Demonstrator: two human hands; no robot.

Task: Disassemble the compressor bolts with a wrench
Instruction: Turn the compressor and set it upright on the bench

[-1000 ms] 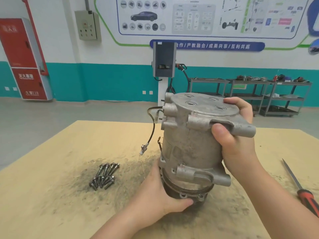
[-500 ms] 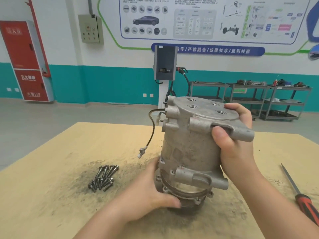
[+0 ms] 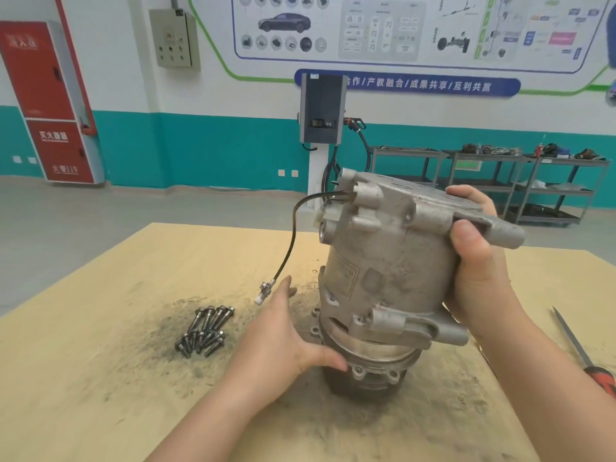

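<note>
The grey metal compressor [image 3: 386, 271] stands on the wooden table, its upper housing tilted to the right and lifted off the lower pulley section [image 3: 366, 378]. My right hand [image 3: 476, 261] grips the housing's top lug, thumb in front and fingers over the end plate. My left hand [image 3: 283, 338] lies with straight fingers against the left side of the lower section, thumb touching its flange. A pile of several removed bolts [image 3: 205, 331] lies on the table to the left. A black cable with a white connector [image 3: 263, 293] hangs from the housing. No wrench is in view.
A screwdriver with a red handle [image 3: 586, 355] lies at the table's right edge [image 3: 596, 261]. Dark grime covers the table around the compressor. Behind stand a charging post [image 3: 321, 110] and metal shelf carts [image 3: 493, 181].
The housing has tipped right and risen off the lower section. My left hand has loosened from gripping the base to lying flat against it. The camera has come closer.
</note>
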